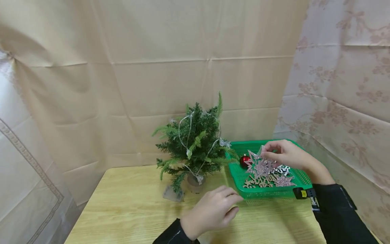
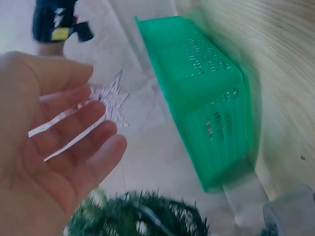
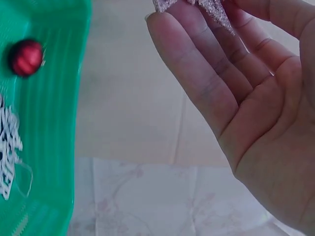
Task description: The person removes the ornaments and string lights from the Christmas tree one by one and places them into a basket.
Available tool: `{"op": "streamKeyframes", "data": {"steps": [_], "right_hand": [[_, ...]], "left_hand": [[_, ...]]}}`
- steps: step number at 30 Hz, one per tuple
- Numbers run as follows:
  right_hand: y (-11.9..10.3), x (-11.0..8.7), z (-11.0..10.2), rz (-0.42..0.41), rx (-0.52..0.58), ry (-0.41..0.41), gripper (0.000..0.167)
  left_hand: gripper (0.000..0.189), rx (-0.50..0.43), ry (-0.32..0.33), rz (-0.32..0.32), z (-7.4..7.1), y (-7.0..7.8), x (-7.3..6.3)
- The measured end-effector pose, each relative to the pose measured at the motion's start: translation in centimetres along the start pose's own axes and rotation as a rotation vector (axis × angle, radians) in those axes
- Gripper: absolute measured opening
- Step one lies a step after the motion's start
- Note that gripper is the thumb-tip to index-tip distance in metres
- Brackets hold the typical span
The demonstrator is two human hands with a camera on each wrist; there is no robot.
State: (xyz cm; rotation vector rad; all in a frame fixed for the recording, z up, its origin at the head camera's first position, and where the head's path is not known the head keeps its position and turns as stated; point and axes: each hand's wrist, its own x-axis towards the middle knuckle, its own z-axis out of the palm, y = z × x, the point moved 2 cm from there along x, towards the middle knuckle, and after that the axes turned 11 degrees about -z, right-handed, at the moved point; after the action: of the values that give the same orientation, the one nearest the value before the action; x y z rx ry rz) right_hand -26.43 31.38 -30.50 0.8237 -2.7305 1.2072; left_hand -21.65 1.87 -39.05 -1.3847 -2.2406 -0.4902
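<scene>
Over the green basket (image 1: 265, 195), my right hand (image 1: 283, 154) pinches a pink glittery star ornament (image 1: 259, 167) near its top. Only the star's lower points (image 3: 214, 12) show in the right wrist view, close to the fingertips. My left hand (image 1: 213, 208) hovers above the table in front of the small Christmas tree (image 1: 198, 135) and holds nothing. Its fingers are loosely bent and spread apart in the left wrist view. Inside the basket lie a red ball ornament (image 1: 244, 161), wooden cutouts (image 1: 262, 181), white ornaments (image 3: 7, 147) and another glittery star (image 1: 284, 181).
A silvery string with pale ornaments (image 1: 224, 143) winds round the tree, which stands left of the basket. Beside its base on the wooden table (image 1: 122, 203) lies a small clear packet (image 1: 173, 194). Curtain cloth (image 1: 146, 84) hangs behind.
</scene>
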Motion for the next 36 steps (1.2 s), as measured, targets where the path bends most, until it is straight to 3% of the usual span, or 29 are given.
{"op": "streamKeyframes", "data": {"steps": [6, 16, 22, 29, 36], "right_hand": [[2.3, 1.6, -1.6, 0.105, -0.008, -0.067, 0.024], [7.9, 3.1, -1.6, 0.285, -0.064, -0.231, 0.018], [9.7, 3.1, -0.9, 0.381, -0.132, -0.315, 0.014], [11.2, 2.8, 0.0, 0.508, -0.149, -0.328, 0.007], [11.9, 3.2, 0.4, 0.503, -0.195, -0.334, 0.010]], "left_hand": [[0.013, 0.119, 0.001, -0.007, 2.6, 0.3, 2.3], [0.017, 0.276, -0.028, -0.059, 6.8, 0.0, 4.1], [0.018, 0.310, -0.046, -0.085, 7.8, -0.3, 4.4], [0.021, 0.311, -0.043, -0.091, 8.3, -0.8, 4.5], [0.023, 0.314, -0.020, -0.081, 8.3, -0.6, 4.5]]}}
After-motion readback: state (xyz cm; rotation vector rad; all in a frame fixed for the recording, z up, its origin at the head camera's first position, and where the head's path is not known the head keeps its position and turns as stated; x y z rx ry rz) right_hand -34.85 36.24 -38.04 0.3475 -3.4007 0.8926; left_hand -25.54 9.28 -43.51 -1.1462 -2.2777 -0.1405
